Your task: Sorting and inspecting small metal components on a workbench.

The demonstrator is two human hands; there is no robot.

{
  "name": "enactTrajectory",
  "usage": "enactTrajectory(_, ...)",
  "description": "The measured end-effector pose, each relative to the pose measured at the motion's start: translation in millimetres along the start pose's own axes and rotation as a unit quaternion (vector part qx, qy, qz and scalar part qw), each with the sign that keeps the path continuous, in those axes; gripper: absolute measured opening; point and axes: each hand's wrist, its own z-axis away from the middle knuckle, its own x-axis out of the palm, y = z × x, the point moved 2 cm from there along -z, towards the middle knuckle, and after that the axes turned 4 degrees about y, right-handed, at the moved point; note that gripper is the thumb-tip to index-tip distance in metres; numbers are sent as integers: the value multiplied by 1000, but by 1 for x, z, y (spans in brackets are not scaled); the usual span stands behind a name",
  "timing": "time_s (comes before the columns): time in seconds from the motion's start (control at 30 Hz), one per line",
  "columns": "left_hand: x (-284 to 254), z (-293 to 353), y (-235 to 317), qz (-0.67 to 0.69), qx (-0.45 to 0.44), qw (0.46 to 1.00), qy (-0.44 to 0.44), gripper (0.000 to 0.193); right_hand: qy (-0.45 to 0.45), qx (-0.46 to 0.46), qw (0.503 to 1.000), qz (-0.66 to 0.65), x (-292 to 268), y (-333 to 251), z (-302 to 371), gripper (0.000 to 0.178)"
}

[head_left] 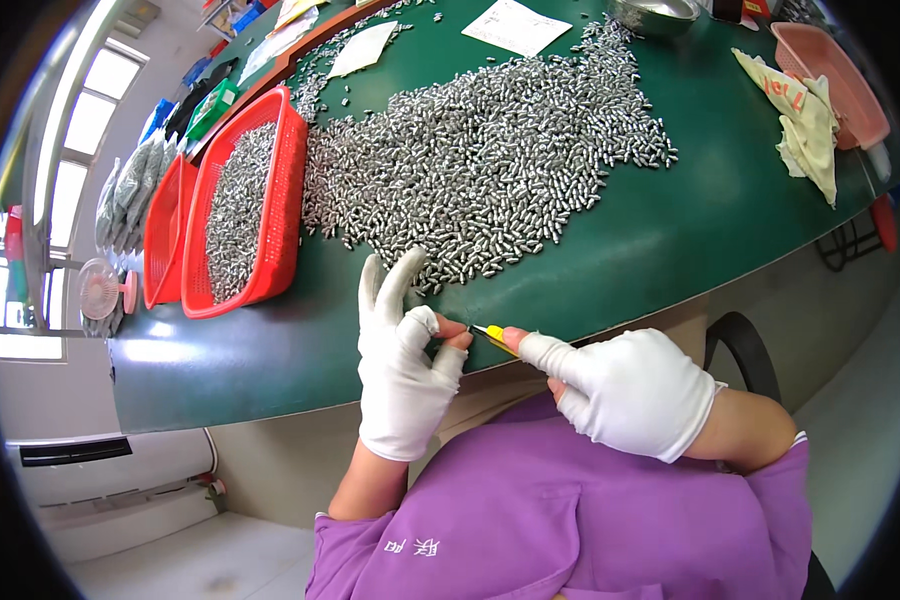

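Observation:
My left hand (406,365), in a white glove with bare thumb and index tips, is closed in a pinch near the table's front edge; its other fingers point up. Whatever lies in that pinch is too small to make out. In my right hand (638,390), also gloved with bare fingertips, is a slim yellow-handled tool (496,335), its dark, narrow tip at the left fingertips. Just beyond my hands spreads a wide heap of small silver metal parts (470,170) on the green table (610,265).
At the left, a red plastic basket (288,190) holds more metal parts, beside another red basket (160,245). Papers (515,27) and a metal bowl (660,12) lie at the back. On the right are a yellowish cloth (808,145) and a pink tray (850,90).

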Motion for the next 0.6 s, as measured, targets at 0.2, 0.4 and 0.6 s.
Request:
enactTrajectory(0.2,-3,2,-3,-17,29,999,20,19,-3,6,998,60,3,-8,2,58)
enactTrajectory(0.4,-3,2,10,-66,73,993,64,19,181,5,984,2,-21,11,12,62)
enactTrajectory(0.6,-23,-10,1,185,-57,975,109,8,327,206,867,315,-92,117,-5,60)
